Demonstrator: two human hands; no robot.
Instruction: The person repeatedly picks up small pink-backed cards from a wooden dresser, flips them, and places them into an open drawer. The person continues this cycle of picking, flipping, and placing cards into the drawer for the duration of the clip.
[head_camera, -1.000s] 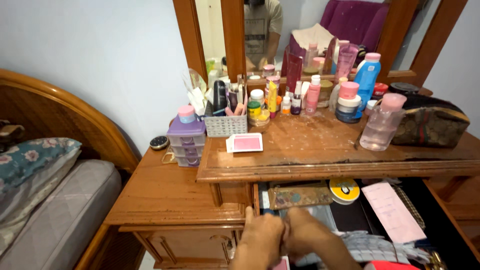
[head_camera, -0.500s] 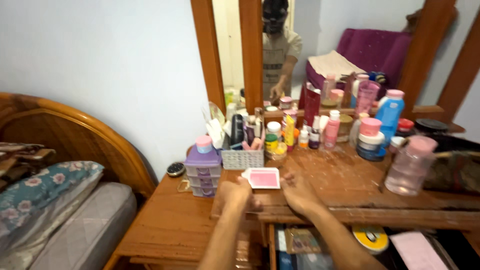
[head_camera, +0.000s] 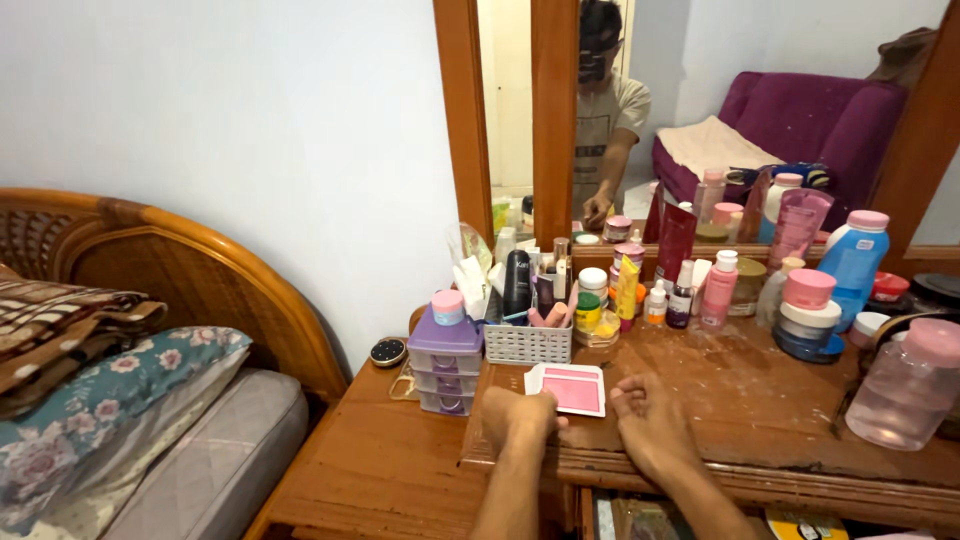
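A flat pink case with a white rim lies on the worn wooden dresser top, just in front of a white basket of tubes and bottles. My left hand is curled into a fist at the case's near left corner, touching or almost touching it. On the wood just right of the case rests my right hand, fingers bent and loose, holding nothing.
Behind stand a purple mini drawer unit, many jars and bottles, a blue bottle, a clear pink-capped bottle and a mirror. A lower side table and a bed with a floral pillow are on the left. An open drawer shows below.
Both hands have come up out of the open drawer onto the dresser top, to either side of the pink case. The view has lifted and shifted left.
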